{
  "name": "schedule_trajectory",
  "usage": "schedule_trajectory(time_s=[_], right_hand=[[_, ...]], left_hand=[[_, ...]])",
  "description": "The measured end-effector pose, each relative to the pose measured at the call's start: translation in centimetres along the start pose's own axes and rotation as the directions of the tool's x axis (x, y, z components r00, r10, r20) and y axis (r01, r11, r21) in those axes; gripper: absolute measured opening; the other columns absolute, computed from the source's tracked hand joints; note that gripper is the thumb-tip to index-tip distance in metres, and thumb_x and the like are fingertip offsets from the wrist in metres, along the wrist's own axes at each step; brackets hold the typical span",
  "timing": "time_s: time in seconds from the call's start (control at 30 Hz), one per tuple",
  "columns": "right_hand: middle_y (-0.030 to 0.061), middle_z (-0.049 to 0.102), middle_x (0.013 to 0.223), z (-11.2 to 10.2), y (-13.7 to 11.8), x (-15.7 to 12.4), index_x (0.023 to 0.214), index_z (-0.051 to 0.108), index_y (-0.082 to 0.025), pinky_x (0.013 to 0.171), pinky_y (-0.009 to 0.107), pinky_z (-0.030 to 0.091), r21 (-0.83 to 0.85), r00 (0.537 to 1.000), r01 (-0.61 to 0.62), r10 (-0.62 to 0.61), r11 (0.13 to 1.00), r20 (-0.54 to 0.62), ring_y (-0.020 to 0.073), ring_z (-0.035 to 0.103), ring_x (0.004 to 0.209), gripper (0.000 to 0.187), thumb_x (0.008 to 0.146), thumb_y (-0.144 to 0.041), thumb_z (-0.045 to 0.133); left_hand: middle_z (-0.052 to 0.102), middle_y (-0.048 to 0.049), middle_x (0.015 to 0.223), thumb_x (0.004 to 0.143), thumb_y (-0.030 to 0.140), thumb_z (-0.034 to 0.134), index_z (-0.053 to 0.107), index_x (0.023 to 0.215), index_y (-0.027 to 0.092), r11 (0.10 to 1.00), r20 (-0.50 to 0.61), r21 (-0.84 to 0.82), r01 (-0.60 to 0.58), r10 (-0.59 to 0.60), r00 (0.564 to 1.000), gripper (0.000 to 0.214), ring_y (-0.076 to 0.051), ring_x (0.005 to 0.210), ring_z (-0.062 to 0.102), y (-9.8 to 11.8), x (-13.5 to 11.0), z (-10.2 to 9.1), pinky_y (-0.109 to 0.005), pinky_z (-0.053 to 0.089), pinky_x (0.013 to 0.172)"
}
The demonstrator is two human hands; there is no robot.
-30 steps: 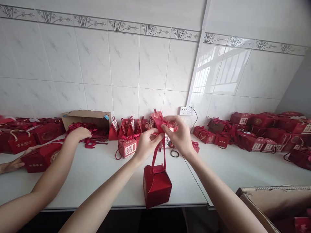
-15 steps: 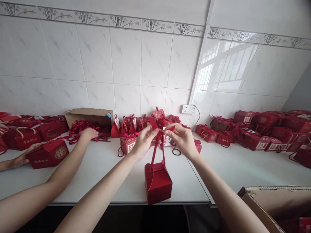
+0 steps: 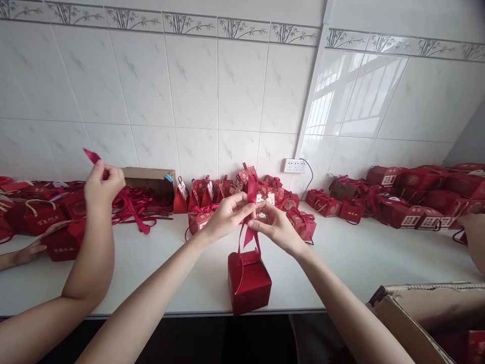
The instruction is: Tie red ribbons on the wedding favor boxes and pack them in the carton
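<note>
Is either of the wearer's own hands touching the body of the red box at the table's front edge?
No, the left hand and right hand pinch the red ribbon above the red box.

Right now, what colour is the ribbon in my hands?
The ribbon is deep red, seen best in the head view.

On my feed, the white label (image 3: 409,221) on a red box (image 3: 394,208) probably reads 囍; the gold lettering (image 3: 51,219) I can't decipher.
</note>
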State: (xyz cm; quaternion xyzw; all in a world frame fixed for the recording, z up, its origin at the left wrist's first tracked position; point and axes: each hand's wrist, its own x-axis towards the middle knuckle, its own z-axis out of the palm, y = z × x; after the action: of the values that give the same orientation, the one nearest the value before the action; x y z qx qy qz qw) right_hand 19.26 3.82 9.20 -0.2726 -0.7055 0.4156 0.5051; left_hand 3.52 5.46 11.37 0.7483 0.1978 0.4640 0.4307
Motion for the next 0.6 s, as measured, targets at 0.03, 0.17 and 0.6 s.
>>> schedule_trajectory(time_s=[0.03,0.17,0.6], right_hand=[[-0.0041,0.052,0.077,0.0,-0.1,0.0,0.085,0.053,-0.02,0.055,0.022,0.043,-0.032,1.0,-0.009,0.009,0.999,-0.005,0.0077,0.05,0.059,0.034,0.069,-0.042,0.074],[-0.0075,0.048,0.064,0.2,-0.2,-0.3,0.085,0.052,-0.02,0.044,0.02,0.035,-0.209,0.998,-0.038,0.028,0.977,-0.052,0.0062,0.043,0.046,0.025,0.075,-0.039,0.066],[0.0032,0.07,0.079,2.6,0.0,-1.7,0.09,0.064,-0.017,0.057,0.025,0.055,-0.075,0.935,-0.116,0.083,0.99,-0.344,0.0167,0.068,0.069,0.022,0.075,-0.034,0.061]], left_hand=[[0.057,0.0019,0.066,0.082,0.043,0.06,0.052,0.077,0.017,1.0,0.009,0.025,0.0,0.0,1.0,0.027,-0.009,0.061,0.053,0.1,0.0,-0.1,-0.022,0.044,0.06],[0.061,-0.0005,0.071,0.081,0.044,0.061,0.054,0.078,0.017,0.997,0.006,0.08,0.024,-0.025,1.0,0.028,-0.013,0.068,0.059,0.2,-0.4,-0.3,-0.025,0.047,0.064],[0.066,-0.0025,0.072,0.08,0.041,0.062,0.059,0.077,0.017,0.991,-0.157,0.131,-0.026,0.046,0.987,0.024,-0.016,0.072,0.064,-0.7,-1.9,0.1,-0.027,0.052,0.068]])
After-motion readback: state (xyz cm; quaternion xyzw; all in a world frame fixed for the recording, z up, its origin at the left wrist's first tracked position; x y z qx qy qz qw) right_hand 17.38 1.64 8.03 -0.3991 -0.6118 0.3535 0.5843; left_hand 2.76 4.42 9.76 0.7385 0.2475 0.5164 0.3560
